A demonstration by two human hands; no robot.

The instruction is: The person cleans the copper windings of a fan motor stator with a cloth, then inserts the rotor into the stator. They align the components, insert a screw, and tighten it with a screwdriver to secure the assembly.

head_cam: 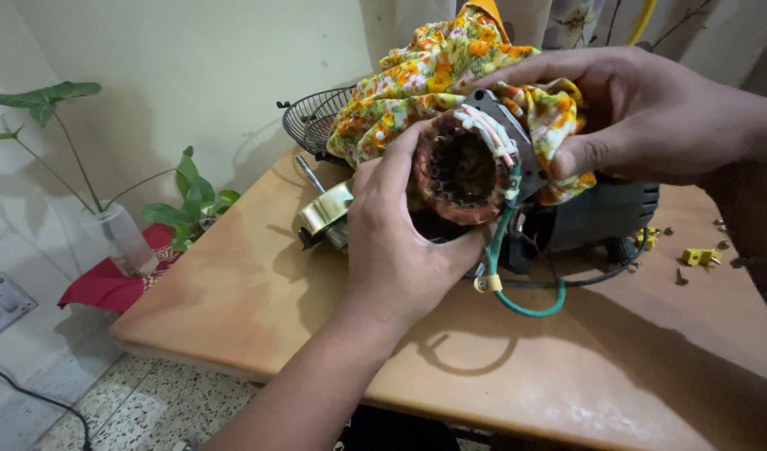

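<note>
My left hand [396,242] grips a fan motor stator [460,169] with copper-brown windings and white-sleeved leads, holding it above the wooden table [258,292]. My right hand [650,108] presses a yellow-orange flowered cloth [425,75] against the top and right side of the stator. A green wire [525,307] hangs from the stator and loops down near the tabletop. Behind the stator sits a dark motor housing [604,217].
A wire fan guard [312,121] stands at the table's back. A brass-coloured rotor with shaft [325,209] lies left of my left hand. Small screws and yellow clips [699,255] are scattered at the right. A plant in a clear vase [120,238] stands on red cloth at the left.
</note>
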